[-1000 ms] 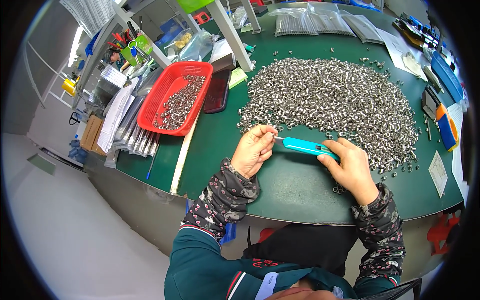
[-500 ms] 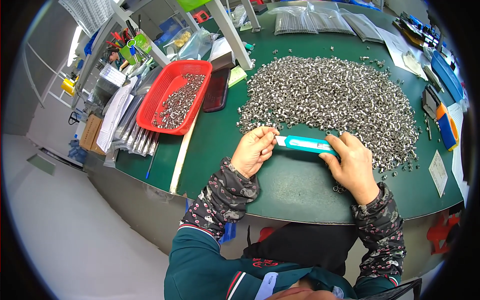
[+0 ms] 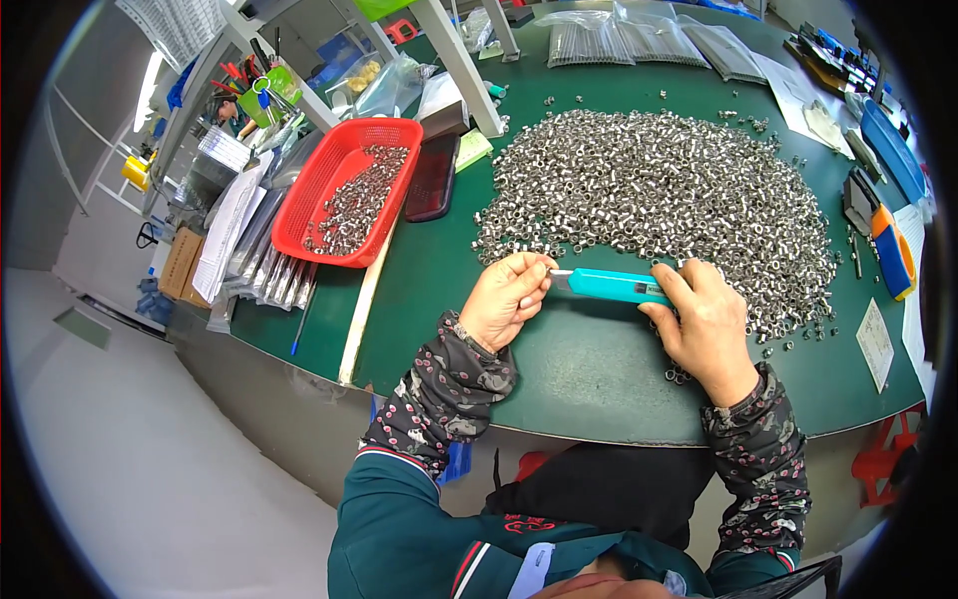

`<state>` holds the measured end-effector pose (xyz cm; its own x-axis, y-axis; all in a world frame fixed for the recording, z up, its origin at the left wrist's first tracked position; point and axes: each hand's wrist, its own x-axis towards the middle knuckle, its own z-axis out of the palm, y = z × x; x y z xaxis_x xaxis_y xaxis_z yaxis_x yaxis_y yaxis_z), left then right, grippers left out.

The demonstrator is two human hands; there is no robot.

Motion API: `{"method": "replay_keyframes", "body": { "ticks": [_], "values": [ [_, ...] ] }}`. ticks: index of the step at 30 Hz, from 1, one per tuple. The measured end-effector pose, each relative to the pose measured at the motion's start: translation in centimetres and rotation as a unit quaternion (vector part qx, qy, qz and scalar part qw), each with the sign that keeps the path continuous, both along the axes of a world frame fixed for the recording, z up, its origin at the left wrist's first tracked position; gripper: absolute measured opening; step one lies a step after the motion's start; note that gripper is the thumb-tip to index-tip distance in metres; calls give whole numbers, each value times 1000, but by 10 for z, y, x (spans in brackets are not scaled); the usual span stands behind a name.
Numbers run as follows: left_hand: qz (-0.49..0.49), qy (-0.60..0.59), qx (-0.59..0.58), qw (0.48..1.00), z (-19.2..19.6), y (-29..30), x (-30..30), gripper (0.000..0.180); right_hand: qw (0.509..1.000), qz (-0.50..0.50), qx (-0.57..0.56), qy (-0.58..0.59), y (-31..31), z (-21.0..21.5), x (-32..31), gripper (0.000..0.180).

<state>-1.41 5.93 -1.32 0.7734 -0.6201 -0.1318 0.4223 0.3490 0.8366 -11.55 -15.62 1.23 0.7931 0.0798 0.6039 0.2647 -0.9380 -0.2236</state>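
My right hand is closed on the rear of a turquoise utility knife, which lies level above the near part of the table. Its blade points left and meets the fingertips of my left hand. The left fingers are pinched together; a tiny part seems to sit at their tips, but it is too small to make out clearly. Just beyond both hands spreads a wide heap of small metal rings. A few loose rings lie below my right hand.
A red plastic basket with more metal parts stands at the left, beside a dark phone and bagged stock. Sealed bags lie at the far edge. An orange-and-blue tool and a paper tag are at the right.
The knife has turned slightly about its length, so its face looks different and the blade appears darker. Both hands have stayed nearly in place.
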Motion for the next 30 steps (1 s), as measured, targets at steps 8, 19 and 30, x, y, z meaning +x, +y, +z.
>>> {"method": "replay_keyframes", "body": {
  "ticks": [8, 19, 30],
  "values": [
    [1, -23, 32, 999, 3, 0, -1, 14, 1000, 11, -3, -10, -1, 1, 0, 31],
    [51, -15, 48, 997, -1, 0, 2, 19, 1000, 16, 5, -19, -5, 5, 2, 27],
    [68, -27, 42, 996, -2, -2, 3, 17, 999, 40, 22, 7, -4, 9, 0, 25]
  ]
}}
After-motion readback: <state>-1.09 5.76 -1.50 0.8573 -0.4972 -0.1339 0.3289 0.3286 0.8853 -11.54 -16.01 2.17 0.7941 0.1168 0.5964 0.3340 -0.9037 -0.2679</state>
